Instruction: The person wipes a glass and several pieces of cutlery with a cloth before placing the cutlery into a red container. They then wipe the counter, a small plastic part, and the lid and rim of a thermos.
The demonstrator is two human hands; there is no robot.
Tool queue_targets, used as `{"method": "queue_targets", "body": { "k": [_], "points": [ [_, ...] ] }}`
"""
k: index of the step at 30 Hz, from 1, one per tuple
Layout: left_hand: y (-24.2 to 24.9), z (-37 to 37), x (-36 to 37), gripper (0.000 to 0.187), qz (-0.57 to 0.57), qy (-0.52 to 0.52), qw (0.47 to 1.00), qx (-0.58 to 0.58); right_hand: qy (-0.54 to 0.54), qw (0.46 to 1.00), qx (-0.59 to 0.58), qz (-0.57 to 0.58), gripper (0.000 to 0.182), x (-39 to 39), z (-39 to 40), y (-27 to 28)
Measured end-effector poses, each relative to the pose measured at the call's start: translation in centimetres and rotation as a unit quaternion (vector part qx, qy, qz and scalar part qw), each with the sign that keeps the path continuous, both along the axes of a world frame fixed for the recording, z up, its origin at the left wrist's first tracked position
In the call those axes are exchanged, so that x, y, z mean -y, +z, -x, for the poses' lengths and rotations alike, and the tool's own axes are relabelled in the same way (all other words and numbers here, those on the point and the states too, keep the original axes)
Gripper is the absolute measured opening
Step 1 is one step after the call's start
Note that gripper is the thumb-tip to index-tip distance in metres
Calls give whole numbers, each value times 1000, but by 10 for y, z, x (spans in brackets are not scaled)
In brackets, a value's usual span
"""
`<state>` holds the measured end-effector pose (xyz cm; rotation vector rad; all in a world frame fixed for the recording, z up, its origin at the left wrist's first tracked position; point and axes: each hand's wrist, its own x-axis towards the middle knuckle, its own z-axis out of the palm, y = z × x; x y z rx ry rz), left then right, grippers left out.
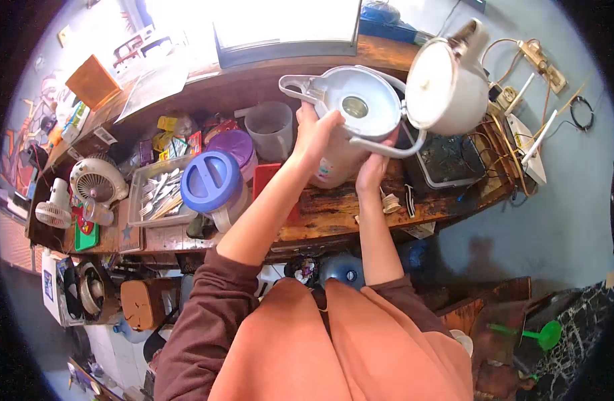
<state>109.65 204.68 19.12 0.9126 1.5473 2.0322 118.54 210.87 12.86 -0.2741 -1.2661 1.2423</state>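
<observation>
A light-coloured thermos flask with its top opened is held over the wooden counter, tilted toward me so that its round inner mouth shows. The hinged lid stands swung out to the right, and a carrying handle curves below it. My left hand is closed around the flask's left side, just under the spout, with the thumb near the rim. My right hand grips the lower right side; its fingers are partly hidden behind the handle and body.
Left of the flask stand a blue-lidded jug, a purple-lidded container and a grey pitcher. A cutlery tray and a small fan lie farther left. A dark bin and cables are at right.
</observation>
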Motion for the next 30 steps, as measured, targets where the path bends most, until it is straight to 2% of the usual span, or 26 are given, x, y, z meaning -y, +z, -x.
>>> {"method": "queue_targets", "body": {
  "k": [4, 6, 10, 12, 13, 15, 16, 17, 18, 21, 23, 24, 26, 30],
  "points": [
    [15, -30, 27, 62, 5, -40, 999, -6, -53, 998, -27, 19, 57, 29, -28, -1],
    [20, -47, 40, 61, -38, -49, 997, -34, -32, 989, -118, 87, 55, 61, -43, 22],
    [43, -80, 82, 60, -50, -103, 991, -63, -87, 981, -143, 99, 52, 101, -78, 26],
    [44, -89, 103, 60, -62, -163, 983, -57, -201, 975, -40, 84, 54, 119, -100, 6],
    [44, -93, 115, 59, -72, -198, 977, -44, -230, 969, -49, 81, 54, 138, -103, 8],
    [44, -100, 140, 67, -81, -275, 956, -59, -323, 932, -72, 145, 56, 180, -106, 17],
    [43, -105, 152, 69, -86, -298, 948, -66, -478, 849, 214, -75, 63, 184, -129, -29],
    [44, -111, 166, 72, -101, -336, 936, -20, -504, 833, 213, -78, 63, 187, -144, -32],
    [46, -117, 178, 75, -112, -372, 921, 30, -513, 825, 224, -78, 63, 196, -160, -31],
    [39, -135, 203, 81, -134, -439, 885, 69, -521, 807, 270, -70, 64, 233, -211, -29],
    [35, -150, 221, 82, -132, -469, 869, 87, -516, 803, 294, -55, 65, 259, -205, 57],
    [31, -158, 229, 81, -109, -481, 867, 70, -512, 803, 302, -48, 65, 275, -243, -12],
    [24, -172, 244, 81, -94, -505, 856, 47, -507, 804, 310, -39, 66, 298, -271, -22],
    [13, -212, 268, 78, -65, -554, 826, 79, -494, 806, 324, -33, 68, 334, -334, -19]
  ]
}}
